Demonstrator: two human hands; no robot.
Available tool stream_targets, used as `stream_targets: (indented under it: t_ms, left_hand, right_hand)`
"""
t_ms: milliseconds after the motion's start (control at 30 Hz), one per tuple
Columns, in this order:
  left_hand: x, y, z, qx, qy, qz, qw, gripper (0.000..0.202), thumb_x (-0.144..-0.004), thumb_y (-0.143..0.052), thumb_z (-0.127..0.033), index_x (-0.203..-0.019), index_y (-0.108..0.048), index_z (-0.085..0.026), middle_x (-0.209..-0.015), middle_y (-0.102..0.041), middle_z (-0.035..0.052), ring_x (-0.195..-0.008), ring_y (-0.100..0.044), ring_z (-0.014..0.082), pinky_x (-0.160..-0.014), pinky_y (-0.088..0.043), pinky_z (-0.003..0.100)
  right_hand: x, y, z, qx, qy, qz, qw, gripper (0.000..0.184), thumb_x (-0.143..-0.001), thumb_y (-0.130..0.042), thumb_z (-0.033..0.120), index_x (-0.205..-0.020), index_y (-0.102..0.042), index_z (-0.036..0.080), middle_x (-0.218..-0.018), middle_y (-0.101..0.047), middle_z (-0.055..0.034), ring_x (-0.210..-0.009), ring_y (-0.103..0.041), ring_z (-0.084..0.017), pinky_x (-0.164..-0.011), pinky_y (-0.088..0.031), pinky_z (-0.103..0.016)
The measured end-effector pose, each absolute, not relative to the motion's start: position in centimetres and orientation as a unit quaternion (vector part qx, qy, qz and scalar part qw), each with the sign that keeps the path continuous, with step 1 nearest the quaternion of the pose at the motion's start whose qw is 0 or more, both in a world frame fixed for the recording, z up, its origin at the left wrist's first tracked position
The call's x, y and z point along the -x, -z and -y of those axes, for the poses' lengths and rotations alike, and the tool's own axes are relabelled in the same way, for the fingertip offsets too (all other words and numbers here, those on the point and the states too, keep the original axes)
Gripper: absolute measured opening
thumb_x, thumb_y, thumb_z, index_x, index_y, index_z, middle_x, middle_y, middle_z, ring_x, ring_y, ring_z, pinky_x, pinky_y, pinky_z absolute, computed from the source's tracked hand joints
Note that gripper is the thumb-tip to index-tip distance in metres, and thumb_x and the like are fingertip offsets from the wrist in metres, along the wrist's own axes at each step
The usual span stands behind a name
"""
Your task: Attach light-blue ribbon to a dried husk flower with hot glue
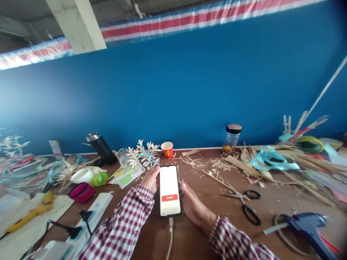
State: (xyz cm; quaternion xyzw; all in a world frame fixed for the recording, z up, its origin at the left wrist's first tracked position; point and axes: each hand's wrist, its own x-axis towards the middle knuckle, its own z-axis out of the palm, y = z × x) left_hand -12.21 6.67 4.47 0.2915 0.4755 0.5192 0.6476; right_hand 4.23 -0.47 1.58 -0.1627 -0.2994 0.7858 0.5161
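Observation:
A smartphone (170,209) with a white screen and a red button on it is held upright at the middle of the view. A white charging cable (170,234) runs down from its lower end. My left hand (151,180) grips the phone's upper left edge, with most fingers hidden behind it. On the other side, my right hand (194,206) is closed against the right edge, thumb along the side. Both sleeves are checked red and white. Open-bladed scissors (244,198) with black handles lie to the right of my right hand.
A blue glue gun (306,220) lies front right, a yellow one (35,213) at left. A power strip (94,213) sits by my left sleeve. A red paper cup (167,150), a lidded jar (231,139) and a tilted black flask (101,148) stand along the blue partition (173,90).

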Motion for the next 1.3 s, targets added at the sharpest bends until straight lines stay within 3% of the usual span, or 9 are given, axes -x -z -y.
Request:
stream_targets:
  t_ms: [200, 300, 433, 567, 767, 867, 1067, 1200, 1300]
  left_hand:
    - [13.9, -4.7, -4.8, -0.283, -0.516, -0.491, 0.642, 0.018, -0.083, -0.059, -0.027, -0.085, -0.063, -0.010, -0.077, -0.071, 0.0129, -0.072, -0.069, 0.0245, -0.067, -0.056, 0.035]
    - [15.0, -4.4, -4.3, -0.277, -0.532, -0.496, 0.628, 0.014, -0.083, -0.058, -0.024, -0.083, -0.063, -0.011, -0.074, -0.071, 0.0108, -0.066, -0.068, 0.0217, -0.062, -0.056, 0.031]
    - [15.9, -4.0, -3.9, -0.255, -0.538, -0.507, 0.624, 0.010, -0.084, -0.057, -0.021, -0.083, -0.062, -0.012, -0.072, -0.071, 0.0098, -0.066, -0.069, 0.0210, -0.061, -0.057, 0.030]
    - [15.8, -4.1, -3.7, -0.235, -0.522, -0.519, 0.635, 0.014, -0.086, -0.054, -0.022, -0.079, -0.061, -0.012, -0.068, -0.071, 0.0101, -0.062, -0.068, 0.0212, -0.062, -0.057, 0.033]
    - [15.1, -3.7, -3.7, -0.235, -0.511, -0.513, 0.649, 0.019, -0.086, -0.054, -0.024, -0.079, -0.063, -0.009, -0.073, -0.072, 0.0139, -0.069, -0.070, 0.0241, -0.070, -0.057, 0.037]
    - [14.8, -3.6, -3.7, -0.232, -0.501, -0.513, 0.658, 0.020, -0.086, -0.055, -0.025, -0.081, -0.064, -0.008, -0.075, -0.072, 0.0147, -0.071, -0.070, 0.0256, -0.075, -0.055, 0.041]
    - [14.0, -4.5, -3.5, -0.223, -0.485, -0.546, 0.646, 0.022, -0.087, -0.051, -0.022, -0.074, -0.063, -0.009, -0.067, -0.071, 0.0122, -0.064, -0.069, 0.0217, -0.073, -0.056, 0.037]
    - [13.7, -4.5, -3.6, -0.223, -0.479, -0.550, 0.647, 0.024, -0.088, -0.049, -0.021, -0.073, -0.062, -0.009, -0.064, -0.071, 0.0108, -0.060, -0.068, 0.0202, -0.068, -0.057, 0.034]
    - [13.7, -4.0, -3.9, -0.230, -0.473, -0.555, 0.644, 0.024, -0.088, -0.049, -0.021, -0.073, -0.063, -0.008, -0.064, -0.071, 0.0111, -0.060, -0.068, 0.0202, -0.066, -0.057, 0.033]
  right_hand:
    - [-3.7, -0.4, 2.0, 0.241, -0.800, 0.311, 0.453, 0.044, -0.086, -0.052, 0.044, -0.125, -0.045, 0.025, -0.121, -0.057, -0.0066, -0.107, -0.056, -0.021, -0.090, -0.042, -0.040]
    - [-3.7, -0.1, 1.4, 0.307, -0.746, 0.400, 0.434, 0.044, -0.087, -0.047, 0.048, -0.123, -0.045, 0.023, -0.112, -0.060, -0.0081, -0.095, -0.059, -0.021, -0.080, -0.046, -0.036]
    - [-4.3, -1.0, -1.3, 0.488, -0.461, 0.614, 0.415, 0.034, -0.085, -0.048, 0.040, -0.110, -0.052, 0.017, -0.097, -0.061, -0.0092, -0.081, -0.058, -0.019, -0.071, -0.044, -0.032]
    - [-5.0, -2.1, -4.0, 0.590, -0.209, 0.726, 0.285, 0.023, -0.083, -0.049, 0.026, -0.103, -0.051, 0.016, -0.097, -0.061, -0.0097, -0.084, -0.058, -0.019, -0.071, -0.040, -0.028]
    - [-5.5, -2.0, -5.7, 0.612, -0.192, 0.742, 0.196, 0.020, -0.078, -0.044, 0.005, -0.096, -0.050, 0.012, -0.081, -0.065, -0.0095, -0.074, -0.061, -0.018, -0.063, -0.035, -0.024]
    - [-7.6, -1.9, -6.1, 0.625, -0.185, 0.732, 0.196, 0.021, -0.078, -0.045, 0.006, -0.097, -0.049, 0.013, -0.079, -0.065, -0.0085, -0.072, -0.061, -0.017, -0.061, -0.034, -0.024]
    - [-14.4, -1.7, -6.6, 0.697, -0.145, 0.673, 0.202, 0.024, -0.079, -0.049, 0.014, -0.102, -0.047, 0.014, -0.079, -0.065, -0.0084, -0.072, -0.061, -0.020, -0.060, -0.033, -0.026]
    - [-14.9, -1.5, -5.5, 0.705, -0.089, 0.649, 0.273, 0.023, -0.084, -0.047, 0.026, -0.104, -0.049, 0.015, -0.086, -0.065, -0.0099, -0.071, -0.060, -0.021, -0.059, -0.037, -0.028]
    - [-11.7, -1.2, -4.0, 0.592, -0.215, 0.692, 0.353, 0.022, -0.085, -0.044, 0.026, -0.101, -0.054, 0.015, -0.084, -0.066, -0.0087, -0.072, -0.062, -0.019, -0.066, -0.044, -0.029]
